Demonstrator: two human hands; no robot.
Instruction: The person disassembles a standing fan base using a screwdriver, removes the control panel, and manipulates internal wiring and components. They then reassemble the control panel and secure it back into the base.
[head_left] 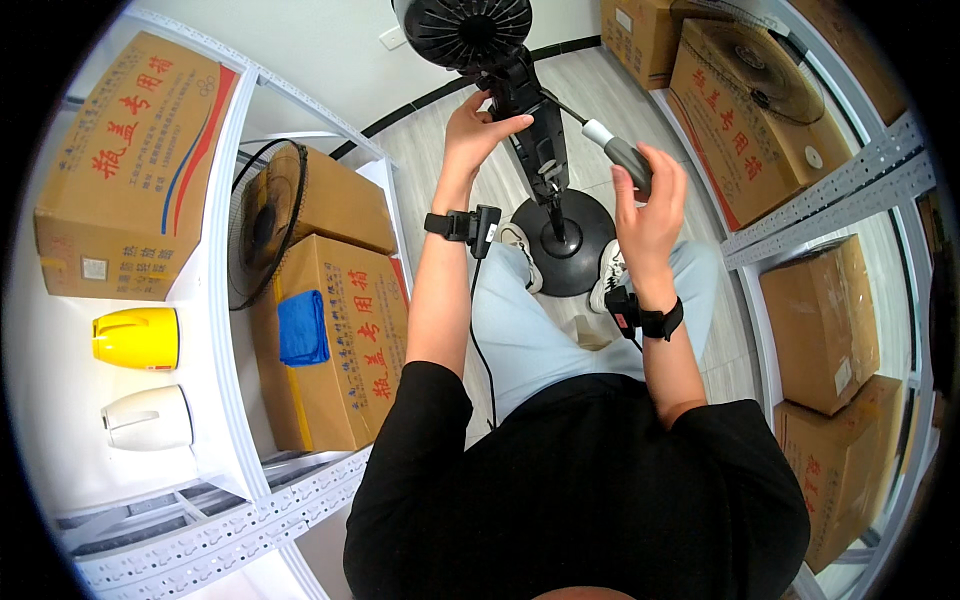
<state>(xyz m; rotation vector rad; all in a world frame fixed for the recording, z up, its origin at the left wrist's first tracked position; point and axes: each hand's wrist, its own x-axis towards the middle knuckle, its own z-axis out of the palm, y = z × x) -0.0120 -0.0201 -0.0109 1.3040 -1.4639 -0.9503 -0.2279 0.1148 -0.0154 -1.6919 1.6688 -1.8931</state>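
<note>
Left hand point(474, 130) on fan point(540, 138), right hand point(652, 212) gripping screwdriver point(627, 163) (grey-handled)

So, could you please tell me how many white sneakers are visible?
2: one white sneaker at the left edge of the round black base, another at its right; both partly hidden.

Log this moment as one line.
left hand: at black fan | right hand: holding grey-handled screwdriver, tip near fan | blue cloth: on carton
</note>
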